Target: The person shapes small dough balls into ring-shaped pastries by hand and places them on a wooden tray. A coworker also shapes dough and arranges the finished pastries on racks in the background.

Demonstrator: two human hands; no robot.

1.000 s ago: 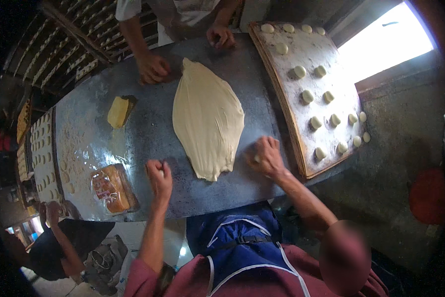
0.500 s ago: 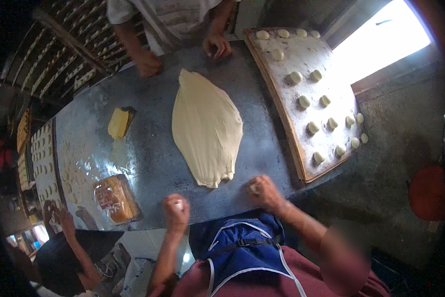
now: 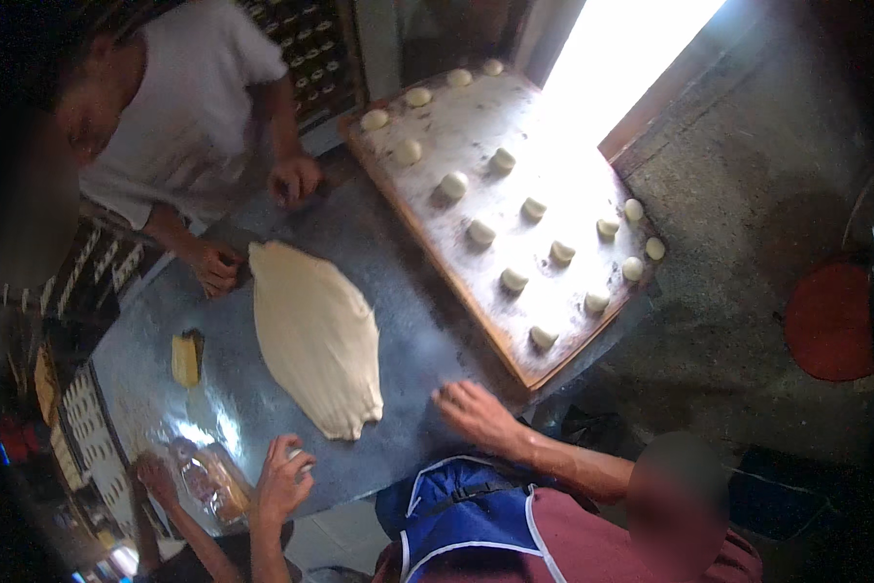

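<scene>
My left hand (image 3: 281, 481) is raised at the near edge of the table, its fingers closed round a small white piece of dough (image 3: 304, 464). To the right, my right hand (image 3: 476, 415) rests palm down on the dark tabletop with its fingers curled. Anything under that palm is hidden. Between and beyond my hands lies a large, flattened sheet of pale dough (image 3: 318, 335), touched by neither hand. Its near end is ragged and its far end narrows to a point.
A floured board (image 3: 427, 126) with several dough balls slants along the right. At the left lie a yellow block (image 3: 185, 360) and a bagged loaf (image 3: 225, 486). Across the table stands a person (image 3: 189, 107), both hands near the dough's far end. Another person's hand (image 3: 155, 478) is beside the loaf.
My view has swung to the right, so the table and dough appear farther left. My left hand has turned, still with its dough piece. My right hand's fingers look flatter on the table.
</scene>
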